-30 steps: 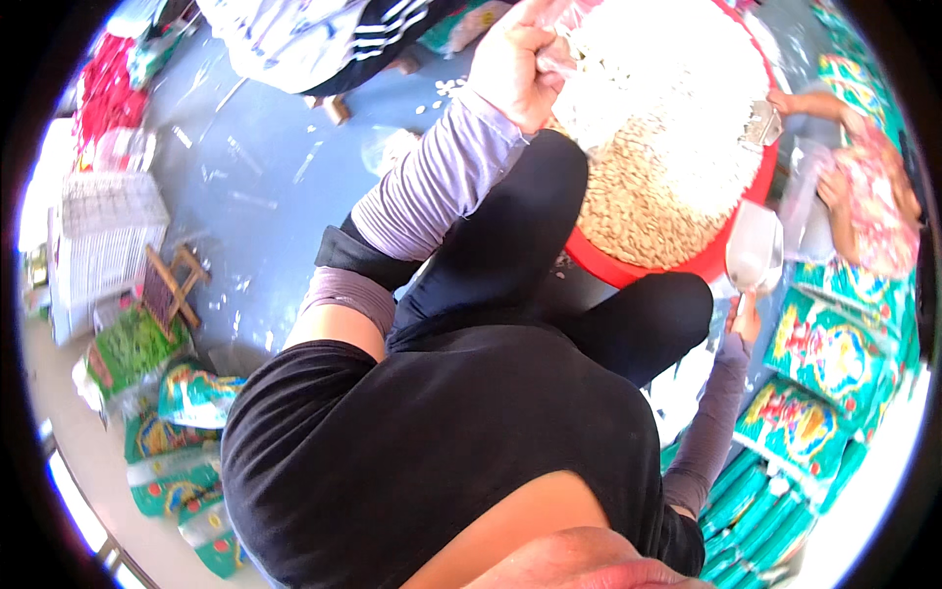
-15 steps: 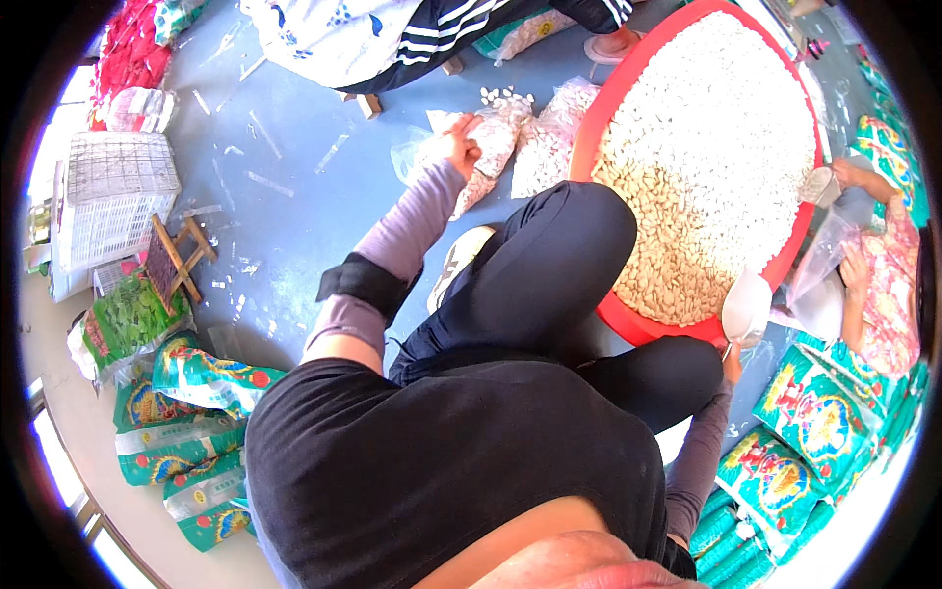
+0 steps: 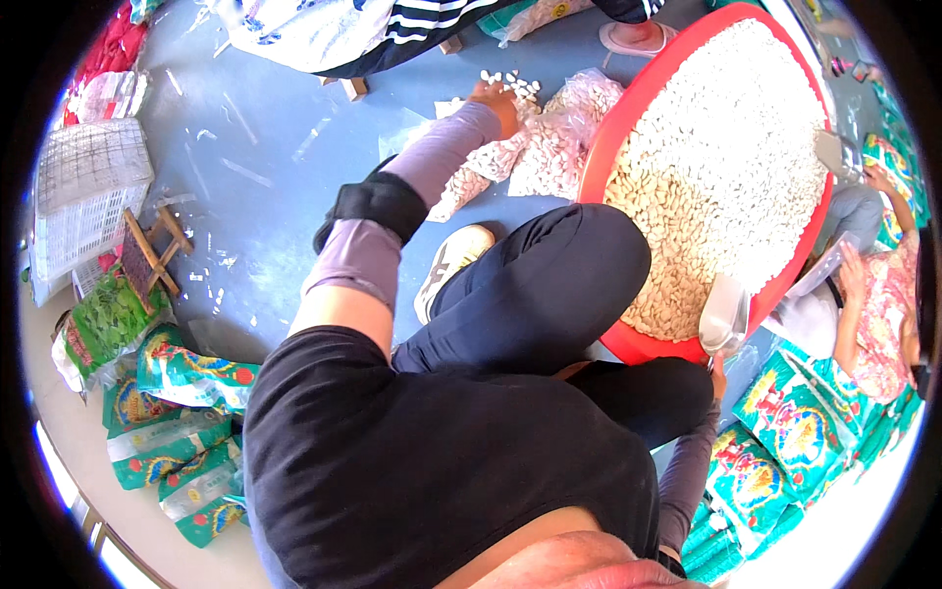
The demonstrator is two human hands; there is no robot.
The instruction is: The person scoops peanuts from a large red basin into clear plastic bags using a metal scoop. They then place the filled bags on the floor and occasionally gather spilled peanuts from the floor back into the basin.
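Observation:
My left hand reaches far forward to the blue floor and rests on a scatter of loose white seeds. Its fingers are hidden under the back of the hand. Just right of it lie clear plastic bags of seeds. A big red basin heaped with white seeds stands to the right of my knees. My right hand is low beside my right knee, gripping a metal scoop that leans on the basin's near rim.
A person in a pink patterned top sits right of the basin, near another scoop. Green printed packets lie at right and left. A white basket, a small wooden stool and a striped-clothed person border the floor.
My left hand left the basin's seed heap, held a clear bag over the floor, and now lies on the loose seeds. The scoop stays at the basin's rim.

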